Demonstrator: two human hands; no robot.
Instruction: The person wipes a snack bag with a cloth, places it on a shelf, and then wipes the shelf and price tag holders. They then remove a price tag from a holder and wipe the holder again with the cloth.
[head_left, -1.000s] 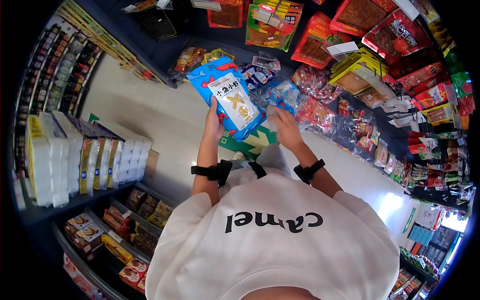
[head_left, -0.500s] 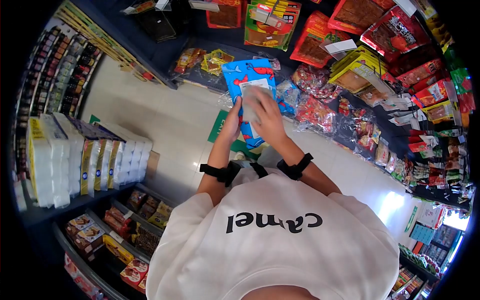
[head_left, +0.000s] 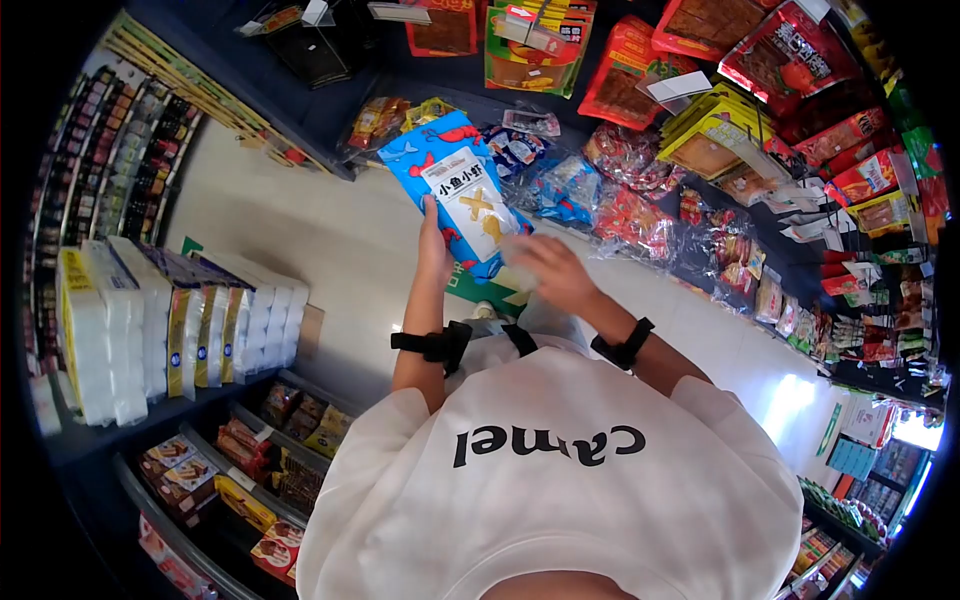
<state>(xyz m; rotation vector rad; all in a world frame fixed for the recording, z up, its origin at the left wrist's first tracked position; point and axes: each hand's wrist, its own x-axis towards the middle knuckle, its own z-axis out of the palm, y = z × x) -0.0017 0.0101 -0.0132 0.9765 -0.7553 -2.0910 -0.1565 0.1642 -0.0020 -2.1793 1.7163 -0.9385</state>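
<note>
A blue snack bag (head_left: 410,170) with red shrimp pictures and a white label is held tilted in front of me, its printed front facing up. My left hand (head_left: 433,245) grips its left edge, the thumb on the front and the other fingers hidden behind. Close to the bag's lower right edge is my right hand (head_left: 555,272), its fingertips smeared by motion. I cannot tell whether it holds anything. Just beyond the bag, clear-wrapped blue packets (head_left: 565,190) and red packets (head_left: 630,222) lie along the low shelf.
Red and yellow snack packs (head_left: 705,130) hang from the rack ahead and right. White tissue packs (head_left: 105,320) stand on a shelf at left. Below them, snack boxes (head_left: 180,470) fill rail-fronted bins. A green floor sign (head_left: 490,292) lies beneath my hands.
The bag has swung left and tilted, uncovering its label. My right hand, which was over the label with something greyish under its fingers, has moved down and right off it.
</note>
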